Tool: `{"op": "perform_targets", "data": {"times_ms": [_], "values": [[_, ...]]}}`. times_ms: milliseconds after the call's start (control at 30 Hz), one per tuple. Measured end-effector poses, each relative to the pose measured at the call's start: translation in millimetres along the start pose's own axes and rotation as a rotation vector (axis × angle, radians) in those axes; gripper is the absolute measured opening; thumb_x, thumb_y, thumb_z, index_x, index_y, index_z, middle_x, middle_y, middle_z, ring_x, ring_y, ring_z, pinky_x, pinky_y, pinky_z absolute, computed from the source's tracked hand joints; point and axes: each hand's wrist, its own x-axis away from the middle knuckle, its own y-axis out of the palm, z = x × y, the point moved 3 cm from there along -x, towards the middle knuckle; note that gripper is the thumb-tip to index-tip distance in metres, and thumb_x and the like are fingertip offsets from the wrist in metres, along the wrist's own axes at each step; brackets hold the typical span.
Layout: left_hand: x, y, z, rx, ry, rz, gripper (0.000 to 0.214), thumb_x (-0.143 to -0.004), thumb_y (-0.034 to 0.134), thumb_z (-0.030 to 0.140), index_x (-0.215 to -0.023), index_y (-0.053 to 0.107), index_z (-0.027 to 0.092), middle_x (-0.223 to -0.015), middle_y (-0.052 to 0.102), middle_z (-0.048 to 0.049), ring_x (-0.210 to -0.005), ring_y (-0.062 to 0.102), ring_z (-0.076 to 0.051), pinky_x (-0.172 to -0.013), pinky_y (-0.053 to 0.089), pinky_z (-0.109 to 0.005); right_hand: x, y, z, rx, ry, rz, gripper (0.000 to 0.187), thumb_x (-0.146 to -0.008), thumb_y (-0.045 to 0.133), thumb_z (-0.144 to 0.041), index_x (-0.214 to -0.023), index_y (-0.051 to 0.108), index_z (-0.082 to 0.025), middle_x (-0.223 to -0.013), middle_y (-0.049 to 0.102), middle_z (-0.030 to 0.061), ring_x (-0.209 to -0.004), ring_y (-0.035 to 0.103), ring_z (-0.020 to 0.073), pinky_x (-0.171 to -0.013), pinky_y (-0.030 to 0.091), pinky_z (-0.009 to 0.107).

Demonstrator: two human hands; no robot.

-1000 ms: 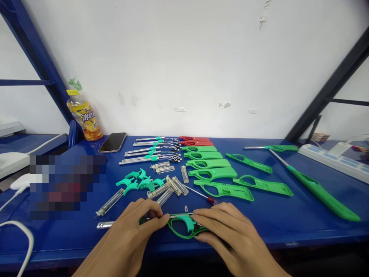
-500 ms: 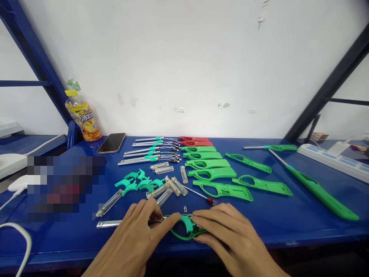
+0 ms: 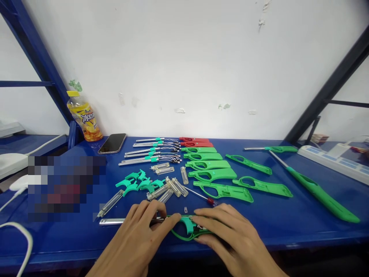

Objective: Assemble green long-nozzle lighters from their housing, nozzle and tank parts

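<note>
A green lighter half-shell (image 3: 179,234) lies at the front of the table, with a teal trigger (image 3: 188,224) set in it and dark parts and wires behind the trigger. My left hand (image 3: 138,232) is closed around the front end of this lighter, thumb tip by the trigger. From under that hand a silver metal tube (image 3: 111,222) sticks out to the left. My right hand (image 3: 230,234) grips the handle end between thumb and fingers, hiding most of it. Just beyond the shell lies a tiny clip-like piece (image 3: 185,210).
Loose teal triggers (image 3: 131,187), clear fuel tanks (image 3: 180,186) and a red-handled screwdriver (image 3: 211,201) lie beyond my hands. Further back are silver tubes with wires (image 3: 138,161) and green shells (image 3: 223,190). A finished-looking lighter (image 3: 319,192), phone (image 3: 112,143) and bottle (image 3: 85,119) flank them.
My left hand and the metal tube have shifted very slightly to the right. The right hand keeps almost the same place and grip; the camera view has moved a little.
</note>
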Motion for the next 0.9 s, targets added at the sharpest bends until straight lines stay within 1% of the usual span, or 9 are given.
{"op": "perform_targets", "data": {"times_ms": [133, 267, 367, 500, 567, 667, 767, 833, 900], "values": [[-0.9, -3.7, 5.4, -0.039, -0.032, -0.002, 0.093, -0.070, 0.045, -0.013, -0.148, 0.056, 0.037, -0.121, 0.064, -0.0053, -0.101, 0.061, -0.024, -0.088, 0.050, -0.037, -4.0, -8.8, -5.3, 0.001, -0.013, 0.030, 0.026, -0.113, 0.056, -0.046, -0.121, 0.076, -0.032, -0.117, 0.085, -0.0024, -0.098, 0.082, 0.0181, -0.092, 0.060, 0.033], [-1.8, -6.0, 6.0, -0.044, -0.030, -0.009, 0.091, -0.069, 0.049, -0.010, -0.147, 0.057, 0.036, -0.121, 0.065, -0.0062, -0.102, 0.063, -0.025, -0.088, 0.051, -0.038, -9.7, -14.3, -3.8, -0.038, 0.042, 0.018, 0.019, -0.113, 0.057, -0.034, -0.115, 0.076, -0.029, -0.110, 0.084, -0.0004, -0.096, 0.078, 0.0190, -0.086, 0.060, 0.032], [-2.2, -12.3, 6.3, -0.057, 0.017, 0.043, 0.083, -0.076, 0.055, -0.003, -0.151, 0.055, 0.033, -0.125, 0.066, -0.0083, -0.108, 0.064, -0.029, -0.091, 0.053, -0.041, -20.4, -12.9, 3.1, 0.017, 0.071, -0.068, 0.021, -0.112, 0.057, -0.024, -0.123, 0.074, -0.029, -0.109, 0.081, 0.0026, -0.098, 0.075, 0.0231, -0.089, 0.057, 0.038], [-9.1, -24.9, 7.8, -0.078, 0.030, 0.089, 0.061, -0.094, 0.053, 0.005, -0.149, 0.058, 0.030, -0.128, 0.068, -0.0087, -0.112, 0.065, -0.029, -0.093, 0.055, -0.041, -52.7, -8.4, 11.8, 0.155, 0.063, -0.257, 0.021, -0.110, 0.060, -0.023, -0.125, 0.074, -0.028, -0.111, 0.080, 0.0044, -0.099, 0.074, 0.0250, -0.091, 0.054, 0.042], [-19.1, -28.4, 8.0, -0.095, 0.007, 0.041, 0.060, -0.091, 0.050, 0.000, -0.141, 0.064, 0.030, -0.125, 0.069, -0.0081, -0.108, 0.067, -0.030, -0.091, 0.057, -0.043, -73.2, -4.4, 14.4, 0.277, 0.066, -0.396, 0.019, -0.109, 0.062, -0.023, -0.123, 0.075, -0.026, -0.107, 0.080, 0.0060, -0.099, 0.075, 0.0260, -0.087, 0.054, 0.040], [-41.9, -28.2, 7.2, -0.113, -0.029, -0.099, 0.062, -0.083, 0.043, -0.010, -0.124, 0.072, 0.026, -0.116, 0.073, -0.0087, -0.105, 0.070, -0.030, -0.090, 0.058, -0.045, -100.6, 2.2, 14.7, 0.328, 0.042, -0.483, 0.010, -0.105, 0.068, -0.024, -0.108, 0.078, -0.020, -0.096, 0.080, 0.0071, -0.091, 0.076, 0.0260, -0.073, 0.050, 0.034], [-65.5, -24.4, 7.6, 0.026, -0.010, -0.228, 0.054, -0.088, 0.043, -0.011, -0.116, 0.074, 0.024, -0.124, 0.075, -0.0078, -0.114, 0.071, -0.026, -0.096, 0.057, -0.038, -115.6, 12.4, 13.9, 0.358, 0.011, -0.550, 0.011, -0.102, 0.070, -0.023, -0.096, 0.077, -0.017, -0.091, 0.080, 0.0095, -0.084, 0.077, 0.0252, -0.064, 0.044, 0.031], [-77.0, -22.2, 7.4, 0.066, -0.024, -0.259, 0.049, -0.090, 0.047, -0.009, -0.114, 0.075, 0.024, -0.125, 0.077, -0.0071, -0.115, 0.073, -0.026, -0.090, 0.059, -0.035, -119.7, 18.7, 12.7, 0.381, 0.000, -0.594, 0.008, -0.098, 0.070, -0.020, -0.094, 0.076, -0.016, -0.091, 0.081, 0.0117, -0.083, 0.077, 0.0259, -0.060, 0.040, 0.031], [-83.8, -20.0, 7.7, 0.072, -0.043, -0.275, 0.042, -0.092, 0.051, -0.006, -0.110, 0.077, 0.022, -0.119, 0.078, -0.0075, -0.107, 0.076, -0.028, -0.081, 0.060, -0.034, -121.7, 22.7, 10.6, 0.399, 0.002, -0.630, 0.007, -0.094, 0.070, -0.017, -0.092, 0.077, -0.015, -0.090, 0.082, 0.0128, -0.082, 0.078, 0.0266, -0.058, 0.038, 0.031]]}}
